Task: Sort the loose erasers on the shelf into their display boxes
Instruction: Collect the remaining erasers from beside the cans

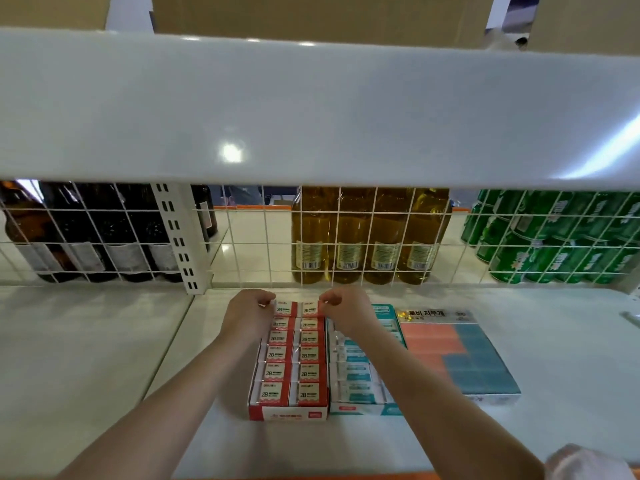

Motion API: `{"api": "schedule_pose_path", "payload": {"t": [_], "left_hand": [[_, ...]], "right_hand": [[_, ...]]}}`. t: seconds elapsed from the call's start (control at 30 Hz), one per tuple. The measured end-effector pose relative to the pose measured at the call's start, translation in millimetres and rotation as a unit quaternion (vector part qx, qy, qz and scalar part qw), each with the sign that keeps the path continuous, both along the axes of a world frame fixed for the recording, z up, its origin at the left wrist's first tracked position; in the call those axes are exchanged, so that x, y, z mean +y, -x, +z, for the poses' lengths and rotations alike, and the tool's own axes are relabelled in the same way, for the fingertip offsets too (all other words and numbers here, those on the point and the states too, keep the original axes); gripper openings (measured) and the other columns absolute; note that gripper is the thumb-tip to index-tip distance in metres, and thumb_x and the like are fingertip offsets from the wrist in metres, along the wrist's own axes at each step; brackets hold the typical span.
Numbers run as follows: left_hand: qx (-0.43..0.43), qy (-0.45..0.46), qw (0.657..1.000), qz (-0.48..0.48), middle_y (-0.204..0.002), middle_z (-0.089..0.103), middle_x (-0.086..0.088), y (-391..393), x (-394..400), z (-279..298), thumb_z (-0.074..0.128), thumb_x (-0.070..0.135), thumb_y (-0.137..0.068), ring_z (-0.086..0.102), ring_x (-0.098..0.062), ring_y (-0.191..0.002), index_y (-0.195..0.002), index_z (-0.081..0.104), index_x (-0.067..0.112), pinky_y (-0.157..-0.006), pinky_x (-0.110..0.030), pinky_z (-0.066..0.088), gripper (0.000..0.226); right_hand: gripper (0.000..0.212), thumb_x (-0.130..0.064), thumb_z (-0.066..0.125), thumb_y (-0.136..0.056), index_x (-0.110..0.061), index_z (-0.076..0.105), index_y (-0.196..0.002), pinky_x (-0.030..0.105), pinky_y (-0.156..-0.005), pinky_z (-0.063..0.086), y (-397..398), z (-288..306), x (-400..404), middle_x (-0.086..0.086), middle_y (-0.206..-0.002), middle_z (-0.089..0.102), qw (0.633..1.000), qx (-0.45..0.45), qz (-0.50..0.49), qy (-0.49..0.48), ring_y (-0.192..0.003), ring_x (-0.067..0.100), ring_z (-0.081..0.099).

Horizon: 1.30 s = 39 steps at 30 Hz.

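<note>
A red display box (288, 412) stands on the white shelf, filled with two columns of red-and-white 2B erasers (292, 355). My left hand (247, 313) pinches the far-left eraser of the back row. My right hand (346, 311) pinches the far-right eraser of that same row. To the right sits a teal display box (363, 408) with white-and-teal erasers; my right forearm crosses it. Further right lies a flat box (460, 355) holding pink and blue erasers.
A white wire grid (242, 244) closes the shelf's back. Behind it stand dark bottles (86, 233), yellow bottles (367, 237) and green cans (554, 237). An upper shelf board (311, 109) overhangs. A white object (585, 462) shows at the bottom right.
</note>
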<state>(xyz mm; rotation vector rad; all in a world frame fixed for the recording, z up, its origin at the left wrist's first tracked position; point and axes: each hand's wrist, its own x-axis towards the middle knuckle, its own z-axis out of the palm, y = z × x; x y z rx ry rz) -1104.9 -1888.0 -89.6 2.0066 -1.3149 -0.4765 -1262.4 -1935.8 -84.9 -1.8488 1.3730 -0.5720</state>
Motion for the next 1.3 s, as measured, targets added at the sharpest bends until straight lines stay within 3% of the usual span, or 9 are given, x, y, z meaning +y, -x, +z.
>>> {"api": "schedule_pose_path", "payload": {"t": [0.17,0.27,0.33,0.5,0.6,0.83,1.1,1.3], "left_hand": [[-0.058,-0.030,0.997,-0.035,-0.128,0.059,-0.007,-7.4,-0.5,-4.3,0.049,0.023,-0.095,0.054,-0.020,-0.117,-0.124,0.059,0.008,-0.095,-0.027,0.039,0.034],[-0.120,-0.024,0.990,-0.072,-0.134,0.052,-0.006,-7.7,1.2,-4.6,0.045,0.027,-0.097,0.048,-0.020,-0.123,-0.126,0.057,0.009,-0.100,-0.027,0.035,0.037],[-0.151,-0.018,0.983,-0.104,-0.139,0.046,-0.003,-8.1,2.5,-4.4,0.044,0.028,-0.098,0.044,-0.018,-0.127,-0.130,0.054,0.011,-0.102,-0.026,0.034,0.038],[-0.217,-0.034,0.957,-0.192,-0.121,0.056,-0.002,-6.7,3.6,-5.2,0.041,0.026,-0.097,0.054,-0.017,-0.108,-0.119,0.060,0.011,-0.088,-0.028,0.044,0.033],[-0.238,-0.049,0.947,-0.210,-0.124,0.054,0.001,-8.2,3.1,-6.2,0.039,0.030,-0.098,0.053,-0.016,-0.110,-0.121,0.060,0.015,-0.088,-0.029,0.045,0.034],[-0.259,-0.081,0.940,-0.209,-0.123,0.052,0.000,-4.5,2.9,-4.5,0.041,0.034,-0.097,0.052,-0.018,-0.110,-0.122,0.059,0.017,-0.088,-0.031,0.045,0.035],[-0.227,-0.029,0.958,-0.173,-0.109,0.057,0.003,29.5,3.3,6.2,0.047,0.033,-0.095,0.056,-0.011,-0.092,-0.106,0.064,0.021,-0.073,-0.024,0.046,0.024],[-0.199,-0.023,0.948,-0.247,-0.110,0.060,0.004,96.7,-11.2,13.7,0.047,0.028,-0.095,0.056,-0.009,-0.092,-0.116,0.059,0.023,-0.076,-0.025,0.047,0.025]], "right_hand": [[0.021,-0.024,0.060,-0.089,-0.014,0.062,-0.107,0.022,-0.076,0.045,-4.4,-0.9,1.5,0.003,-0.104,0.063,0.996,0.077,0.033,0.022,-0.091,0.014,0.057],[0.041,-0.027,0.063,-0.086,-0.016,0.054,-0.124,0.023,-0.082,0.042,-6.7,-0.3,4.0,0.001,-0.120,0.056,0.989,0.126,0.046,0.056,-0.107,0.016,0.054],[0.039,-0.027,0.061,-0.087,-0.016,0.054,-0.124,0.021,-0.082,0.037,-6.4,2.3,6.4,0.001,-0.124,0.052,0.983,0.149,0.060,0.090,-0.108,0.014,0.052],[0.025,-0.024,0.053,-0.092,-0.010,0.062,-0.111,0.019,-0.083,0.036,-6.7,2.6,10.0,0.004,-0.119,0.051,0.962,0.194,0.108,0.160,-0.105,0.015,0.051],[0.024,-0.025,0.050,-0.094,-0.010,0.063,-0.107,0.020,-0.080,0.038,-6.5,0.0,9.4,0.004,-0.114,0.052,0.959,0.199,0.117,0.164,-0.099,0.015,0.051],[0.027,-0.026,0.051,-0.093,-0.012,0.062,-0.115,0.019,-0.083,0.037,-3.3,-0.1,10.7,0.002,-0.118,0.050,0.960,0.192,0.126,0.163,-0.106,0.014,0.050],[0.037,-0.020,0.055,-0.091,-0.024,0.051,-0.127,0.028,-0.088,0.049,67.8,4.1,2.7,0.000,-0.124,0.056,0.983,0.158,0.003,0.091,-0.106,0.014,0.056],[0.036,-0.013,0.055,-0.088,-0.020,0.057,-0.123,0.022,-0.087,0.041,143.5,1.8,0.1,0.004,-0.120,0.058,0.978,0.164,-0.081,0.097,-0.106,0.019,0.056]]}}
